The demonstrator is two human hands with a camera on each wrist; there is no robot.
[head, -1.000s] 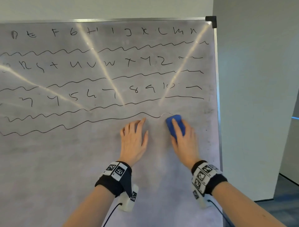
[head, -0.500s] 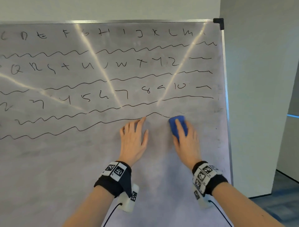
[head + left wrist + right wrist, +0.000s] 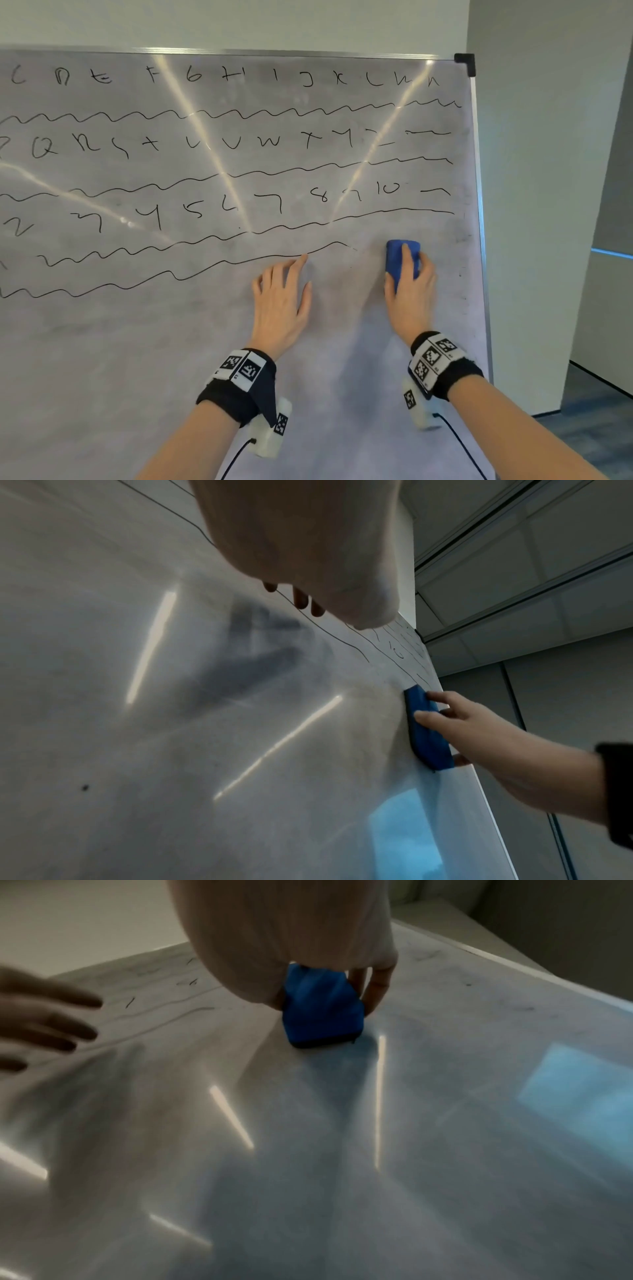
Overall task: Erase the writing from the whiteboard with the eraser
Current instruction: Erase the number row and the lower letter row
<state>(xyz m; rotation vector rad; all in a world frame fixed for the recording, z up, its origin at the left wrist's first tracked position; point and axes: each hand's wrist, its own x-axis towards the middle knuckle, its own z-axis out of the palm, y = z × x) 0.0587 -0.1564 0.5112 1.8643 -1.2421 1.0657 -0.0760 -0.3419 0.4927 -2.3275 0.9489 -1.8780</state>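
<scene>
Your right hand point(image 3: 409, 294) grasps the blue eraser point(image 3: 400, 260) and presses it on the whiteboard point(image 3: 137, 342), near the right edge, just right of where the lowest wavy line point(image 3: 171, 274) ends. Your left hand point(image 3: 282, 298) lies flat and released on the board, fingertips touching that line.

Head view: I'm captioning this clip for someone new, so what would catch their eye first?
The blue eraser, gripped by the right hand against the whiteboard near its right edge. Then the black writing: rows of letters and numbers with wavy lines across the upper half. The left hand rests flat on the board beside it, under the lowest wavy line.
</scene>
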